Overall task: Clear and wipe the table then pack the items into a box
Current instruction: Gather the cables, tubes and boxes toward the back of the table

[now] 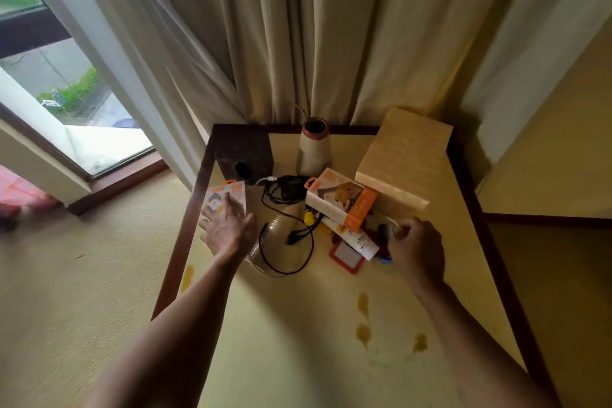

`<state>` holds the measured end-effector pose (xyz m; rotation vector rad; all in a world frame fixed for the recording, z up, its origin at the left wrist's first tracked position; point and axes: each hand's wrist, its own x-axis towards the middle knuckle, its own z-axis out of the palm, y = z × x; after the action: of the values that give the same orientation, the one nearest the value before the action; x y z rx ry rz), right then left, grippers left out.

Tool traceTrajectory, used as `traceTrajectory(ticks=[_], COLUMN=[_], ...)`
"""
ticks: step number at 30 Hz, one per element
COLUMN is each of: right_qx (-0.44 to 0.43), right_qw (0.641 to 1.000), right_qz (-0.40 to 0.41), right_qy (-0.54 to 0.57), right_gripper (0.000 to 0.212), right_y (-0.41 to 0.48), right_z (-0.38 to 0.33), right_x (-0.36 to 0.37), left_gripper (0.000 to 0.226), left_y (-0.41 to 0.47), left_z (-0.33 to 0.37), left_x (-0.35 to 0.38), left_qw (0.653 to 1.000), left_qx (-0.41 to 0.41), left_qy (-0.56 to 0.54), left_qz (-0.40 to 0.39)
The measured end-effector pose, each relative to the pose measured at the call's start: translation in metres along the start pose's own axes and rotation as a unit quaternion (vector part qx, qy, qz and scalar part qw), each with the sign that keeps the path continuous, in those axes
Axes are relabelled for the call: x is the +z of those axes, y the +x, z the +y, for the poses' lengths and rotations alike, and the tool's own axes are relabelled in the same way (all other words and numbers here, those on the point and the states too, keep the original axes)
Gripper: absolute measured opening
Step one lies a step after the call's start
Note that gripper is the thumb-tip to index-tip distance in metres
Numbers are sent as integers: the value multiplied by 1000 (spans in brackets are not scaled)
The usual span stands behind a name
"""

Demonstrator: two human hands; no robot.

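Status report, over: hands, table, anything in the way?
Left hand flat on orange-white packet. Right hand curled into small clutter, grip unclear. Table uncleared, stains unwiped. Black cable tangled across pile.

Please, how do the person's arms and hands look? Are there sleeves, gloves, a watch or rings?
The left forearm and the right forearm are bare down to the picture's edge; no sleeve shows. The left hand and the right hand wear no gloves. No watch, bracelet or ring is visible, though the picture is somewhat blurred.
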<state>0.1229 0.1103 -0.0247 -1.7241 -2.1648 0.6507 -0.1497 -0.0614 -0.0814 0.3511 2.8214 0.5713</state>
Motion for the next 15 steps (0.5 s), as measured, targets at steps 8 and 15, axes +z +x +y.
traceTrajectory(ticks=[8, 15], right_qx=[163, 275], right_qw=[874, 706], right_qz=[-103, -94], right_qy=[446, 646], right_gripper=[13, 17], right_y=[45, 58], right_z=[-105, -141], right_x=[-35, 7], left_gripper=[63, 62], left_y=[-6, -19], left_z=[27, 40], left_x=[-20, -15], left_qw=[992, 986], left_qx=[87, 130], left_qy=[-80, -101], left_qz=[44, 7])
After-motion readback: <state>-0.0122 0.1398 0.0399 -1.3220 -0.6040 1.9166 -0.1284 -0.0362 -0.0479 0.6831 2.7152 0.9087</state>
